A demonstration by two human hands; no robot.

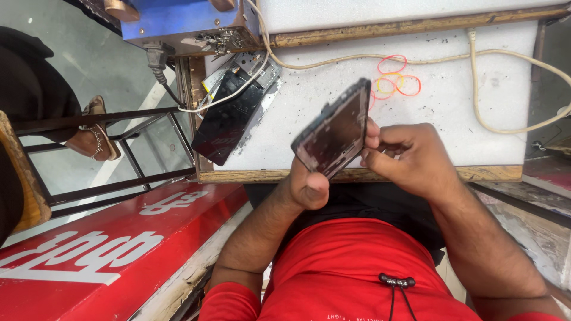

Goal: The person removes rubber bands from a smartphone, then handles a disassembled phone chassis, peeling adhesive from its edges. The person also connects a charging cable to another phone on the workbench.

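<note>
The person holds a phone frame (333, 129) up over the edge of the white table (476, 119). It is a flat, dark thing with a thin rim, tilted so one long side points up and away.

The left hand (308, 185) grips the frame from below. Its thumb sticks up near the low corner, and the fingers are wrapped round the back, so it is closed on the frame. The right hand (407, 157) is curled tight at the frame's right edge. Its fingertips pinch or press that edge; I cannot tell if something small sits between them.

It looks like the step in hand is picking or pushing at the rim of the frame. The next move seems to need a steady left grip and small, careful work from the right fingertips along that edge.

On the table lie another dark phone part (229, 119), some rubber bands (395, 80) in red and yellow, and a pale cable (476, 56). A blue box (178, 21) sits at the far corner.
</note>
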